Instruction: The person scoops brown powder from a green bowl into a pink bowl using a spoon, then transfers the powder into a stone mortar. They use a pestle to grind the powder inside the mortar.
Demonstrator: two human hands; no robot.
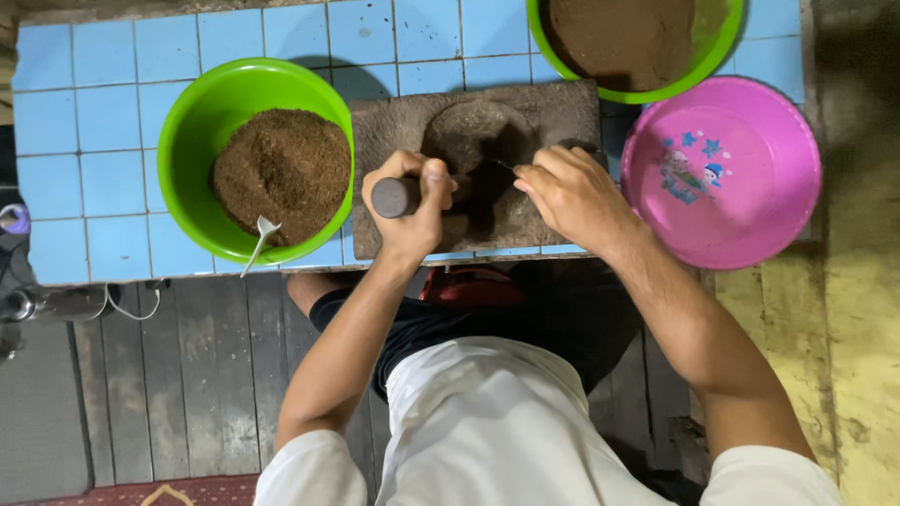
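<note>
A blue-tiled table (103, 122) fills the upper part of the frame, its near edge running across the middle, with a dark plank floor (206, 375) below it on the left and a worn yellow surface (858, 309) down the right side. At the bottom centre the person's white shirt (487, 431) and dark lap show beneath the table edge. On the table at centre lies a rough grey stone slab (394, 126) with a shallow round hollow (473, 126) in its upper middle. To its right sits a pink plastic basin (750, 215), bare inside apart from a printed cartoon picture on its bottom. To the slab's left is a bright green bowl (202, 122) holding a heap of coarse brown powder (281, 173), with a small white spoon (260, 239) leaning on its near rim. A second green bowl (722, 52), cut off by the top edge at upper right, holds finer brown powder (619, 37). The left hand (408, 201) is closed in a full fist around a dark cylindrical pestle (394, 197), whose round end points to the left while the rest lies over the slab. The right hand (572, 192) rests just right of the hollow with fingers curled and pinched on a thin dark tool (497, 166) whose tip reaches over the slab; what the tool is cannot be told.
</note>
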